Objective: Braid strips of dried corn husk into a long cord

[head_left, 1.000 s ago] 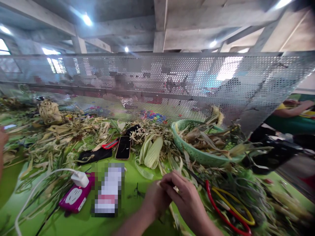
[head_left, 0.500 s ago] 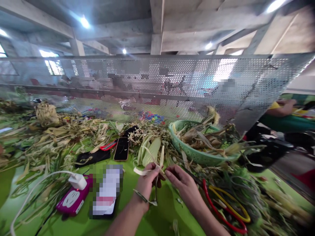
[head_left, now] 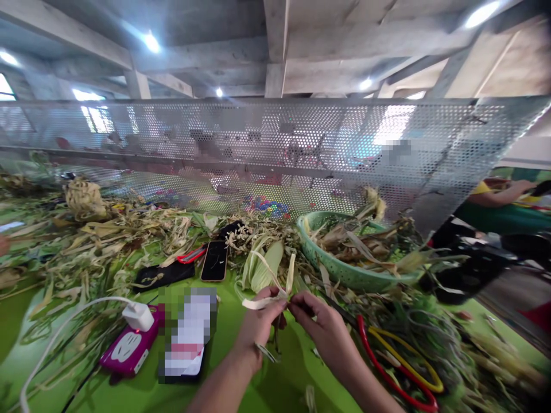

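Pale corn husk strips (head_left: 290, 274) stand up from between my hands, with one strip bending off to the left. My left hand (head_left: 257, 324) is closed, thumb and fingers pinching the strips near their lower end. From the right, my right hand (head_left: 322, 324) has its fingertips pinched together at the same spot, against the left fingertips. What lies between the right fingertips is mostly hidden, though it appears to be the strips' base. A thin stem hangs below my left hand. Just beyond lie broad pale green husk leaves (head_left: 267, 265).
A green plastic basket (head_left: 336, 269) of dry husks stands at right behind red-and-yellow handled pliers (head_left: 398, 361). At left lie a lit phone (head_left: 189, 332), a purple power bank (head_left: 131, 347), a dark phone (head_left: 214, 261) and a red tool (head_left: 191, 254). A perforated metal screen (head_left: 258, 149) runs behind.
My right fingertips have come in against the left ones at the strips' base. The upright strip ends have shifted slightly to the right.
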`<state>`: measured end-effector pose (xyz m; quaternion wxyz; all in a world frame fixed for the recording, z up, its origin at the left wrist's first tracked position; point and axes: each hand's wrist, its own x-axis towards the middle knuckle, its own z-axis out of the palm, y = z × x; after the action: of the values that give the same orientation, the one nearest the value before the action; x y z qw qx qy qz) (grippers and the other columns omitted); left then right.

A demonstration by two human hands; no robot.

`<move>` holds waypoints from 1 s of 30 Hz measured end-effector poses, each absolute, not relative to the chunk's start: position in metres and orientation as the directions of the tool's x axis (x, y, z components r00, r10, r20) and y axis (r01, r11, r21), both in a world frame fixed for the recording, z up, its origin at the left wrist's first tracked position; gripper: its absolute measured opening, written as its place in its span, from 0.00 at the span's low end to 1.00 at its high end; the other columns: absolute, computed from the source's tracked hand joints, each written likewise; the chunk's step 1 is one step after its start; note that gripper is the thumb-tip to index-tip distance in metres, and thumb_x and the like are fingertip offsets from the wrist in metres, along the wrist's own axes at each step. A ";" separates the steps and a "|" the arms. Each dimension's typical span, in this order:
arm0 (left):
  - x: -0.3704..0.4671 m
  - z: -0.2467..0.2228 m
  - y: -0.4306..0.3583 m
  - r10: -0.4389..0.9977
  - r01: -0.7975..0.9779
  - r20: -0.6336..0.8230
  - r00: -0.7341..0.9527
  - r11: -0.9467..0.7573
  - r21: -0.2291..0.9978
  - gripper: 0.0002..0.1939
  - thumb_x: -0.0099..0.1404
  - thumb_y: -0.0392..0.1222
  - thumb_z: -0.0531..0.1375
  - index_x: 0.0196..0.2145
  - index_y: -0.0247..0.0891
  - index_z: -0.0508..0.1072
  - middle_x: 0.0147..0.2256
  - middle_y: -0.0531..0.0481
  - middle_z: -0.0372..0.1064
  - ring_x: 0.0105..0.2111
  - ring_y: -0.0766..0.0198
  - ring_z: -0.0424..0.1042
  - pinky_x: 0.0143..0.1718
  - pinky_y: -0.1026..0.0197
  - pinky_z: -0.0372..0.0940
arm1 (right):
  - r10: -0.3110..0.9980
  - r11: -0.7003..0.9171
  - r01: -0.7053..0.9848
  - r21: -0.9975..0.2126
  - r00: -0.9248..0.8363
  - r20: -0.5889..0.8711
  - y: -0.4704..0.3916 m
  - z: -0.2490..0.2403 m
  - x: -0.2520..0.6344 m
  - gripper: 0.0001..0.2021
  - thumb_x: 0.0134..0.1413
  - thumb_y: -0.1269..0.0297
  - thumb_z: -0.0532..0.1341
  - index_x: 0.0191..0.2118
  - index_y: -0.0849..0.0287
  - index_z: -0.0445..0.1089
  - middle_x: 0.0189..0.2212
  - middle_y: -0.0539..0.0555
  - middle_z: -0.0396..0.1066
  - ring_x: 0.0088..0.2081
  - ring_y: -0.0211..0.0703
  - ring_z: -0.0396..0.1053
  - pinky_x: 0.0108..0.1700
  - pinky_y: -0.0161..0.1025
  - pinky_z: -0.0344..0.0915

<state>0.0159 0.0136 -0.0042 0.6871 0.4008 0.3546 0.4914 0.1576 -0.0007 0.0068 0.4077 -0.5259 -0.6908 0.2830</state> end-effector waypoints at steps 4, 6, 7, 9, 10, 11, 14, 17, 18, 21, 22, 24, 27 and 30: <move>0.015 -0.008 0.015 0.968 -0.382 -0.091 0.236 0.179 0.906 0.17 0.53 0.51 0.62 0.34 0.35 0.70 0.26 0.53 0.65 0.22 0.72 0.61 0.26 0.67 0.53 | 0.950 0.296 0.559 -0.774 -0.086 0.301 -0.001 0.007 0.158 0.09 0.56 0.59 0.57 0.27 0.56 0.67 0.24 0.50 0.69 0.28 0.42 0.64 0.30 0.33 0.57; 0.016 -0.010 0.017 0.973 -0.379 -0.083 0.215 0.161 0.911 0.15 0.53 0.50 0.63 0.31 0.34 0.70 0.24 0.53 0.65 0.21 0.72 0.60 0.24 0.67 0.53 | 0.945 0.303 0.579 -0.757 -0.084 0.315 -0.001 0.007 0.158 0.09 0.55 0.60 0.58 0.27 0.56 0.67 0.25 0.50 0.69 0.28 0.42 0.64 0.30 0.34 0.56; 0.017 -0.012 0.018 0.977 -0.380 -0.080 0.198 0.152 0.913 0.15 0.52 0.50 0.63 0.30 0.34 0.69 0.23 0.54 0.64 0.20 0.72 0.59 0.23 0.67 0.52 | 0.943 0.308 0.585 -0.750 -0.086 0.321 -0.001 0.007 0.158 0.09 0.55 0.60 0.58 0.27 0.56 0.67 0.25 0.50 0.69 0.28 0.42 0.64 0.29 0.34 0.56; 0.018 -0.015 0.021 0.985 -0.389 -0.078 0.153 0.133 0.912 0.16 0.51 0.50 0.64 0.28 0.34 0.69 0.21 0.55 0.63 0.19 0.73 0.57 0.22 0.68 0.50 | 0.941 0.317 0.593 -0.740 -0.097 0.325 0.000 0.006 0.159 0.09 0.54 0.60 0.58 0.26 0.56 0.67 0.25 0.50 0.69 0.27 0.42 0.64 0.29 0.34 0.56; 0.018 -0.016 0.022 0.988 -0.393 -0.075 0.136 0.123 0.911 0.16 0.50 0.51 0.65 0.28 0.34 0.69 0.21 0.55 0.63 0.18 0.73 0.57 0.22 0.68 0.50 | 0.941 0.319 0.593 -0.739 -0.104 0.323 0.000 0.006 0.160 0.09 0.54 0.60 0.58 0.26 0.56 0.67 0.24 0.49 0.69 0.27 0.41 0.63 0.29 0.34 0.56; 0.018 -0.017 0.023 0.989 -0.396 -0.068 0.131 0.115 0.911 0.17 0.50 0.51 0.65 0.28 0.34 0.69 0.21 0.55 0.63 0.18 0.74 0.56 0.21 0.68 0.49 | 0.942 0.317 0.590 -0.742 -0.108 0.317 0.000 0.006 0.160 0.09 0.54 0.60 0.58 0.26 0.56 0.67 0.24 0.49 0.68 0.27 0.41 0.63 0.28 0.34 0.55; 0.016 -0.017 0.024 0.982 -0.397 -0.042 0.185 0.114 0.911 0.19 0.49 0.52 0.65 0.30 0.34 0.69 0.21 0.56 0.63 0.18 0.74 0.56 0.21 0.68 0.49 | 0.953 0.294 0.551 -0.781 -0.111 0.281 0.001 0.005 0.161 0.11 0.54 0.57 0.58 0.26 0.57 0.68 0.22 0.48 0.66 0.26 0.40 0.61 0.29 0.34 0.56; 0.014 -0.014 0.023 0.971 -0.397 -0.018 0.237 0.114 0.911 0.21 0.48 0.53 0.66 0.33 0.35 0.68 0.24 0.56 0.63 0.19 0.74 0.57 0.21 0.68 0.51 | 0.971 0.241 0.388 -0.890 -0.100 0.219 0.004 0.005 0.162 0.13 0.53 0.54 0.59 0.31 0.59 0.69 0.25 0.50 0.67 0.29 0.42 0.63 0.31 0.35 0.58; 0.014 -0.013 0.022 0.968 -0.390 -0.013 0.249 0.113 0.914 0.21 0.48 0.53 0.66 0.33 0.35 0.68 0.24 0.56 0.63 0.19 0.74 0.57 0.21 0.68 0.52 | 0.975 0.221 0.313 -0.924 -0.097 0.200 0.004 0.005 0.162 0.13 0.53 0.53 0.59 0.32 0.59 0.69 0.26 0.51 0.68 0.31 0.42 0.64 0.32 0.35 0.59; 0.016 -0.013 0.019 0.957 -0.347 -0.005 0.291 0.110 0.931 0.19 0.51 0.52 0.65 0.32 0.35 0.66 0.24 0.56 0.62 0.20 0.73 0.57 0.22 0.68 0.52 | 0.982 0.184 0.168 -0.968 -0.069 0.174 0.006 0.005 0.163 0.14 0.51 0.53 0.61 0.31 0.60 0.67 0.26 0.50 0.66 0.31 0.42 0.64 0.33 0.35 0.60; 0.017 -0.014 0.019 0.953 -0.331 -0.002 0.302 0.106 0.938 0.18 0.52 0.52 0.64 0.31 0.35 0.66 0.23 0.56 0.61 0.20 0.73 0.56 0.21 0.68 0.52 | 0.983 0.184 0.164 -0.969 -0.053 0.178 0.006 0.004 0.164 0.14 0.51 0.53 0.61 0.29 0.60 0.67 0.25 0.50 0.65 0.30 0.41 0.63 0.32 0.35 0.60; 0.019 -0.015 0.018 0.948 -0.305 0.006 0.318 0.096 0.948 0.17 0.54 0.51 0.63 0.31 0.36 0.64 0.22 0.57 0.60 0.19 0.73 0.55 0.21 0.68 0.51 | 0.979 0.203 0.210 -0.956 -0.019 0.203 0.004 0.003 0.164 0.13 0.51 0.54 0.61 0.27 0.60 0.65 0.23 0.49 0.63 0.28 0.39 0.61 0.31 0.34 0.59; 0.019 -0.017 0.017 0.937 -0.271 0.011 0.350 0.090 0.958 0.15 0.56 0.51 0.61 0.30 0.38 0.62 0.20 0.59 0.57 0.18 0.73 0.53 0.19 0.68 0.48 | 0.956 0.268 0.360 -0.894 0.013 0.292 0.001 0.003 0.164 0.13 0.51 0.55 0.61 0.25 0.59 0.64 0.22 0.48 0.62 0.27 0.39 0.59 0.30 0.34 0.57; 0.019 -0.014 0.015 0.937 -0.228 0.019 0.349 0.065 0.972 0.15 0.57 0.51 0.60 0.29 0.38 0.61 0.21 0.59 0.56 0.18 0.73 0.50 0.18 0.68 0.46 | 0.928 0.317 0.466 -0.826 0.027 0.371 -0.001 0.003 0.163 0.12 0.51 0.57 0.61 0.24 0.58 0.64 0.22 0.49 0.62 0.27 0.39 0.58 0.30 0.34 0.56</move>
<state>0.0189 0.0153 -0.0139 0.6424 0.5118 0.3465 0.4532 0.1626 -0.0009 0.0035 0.4796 -0.5325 -0.6545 0.2408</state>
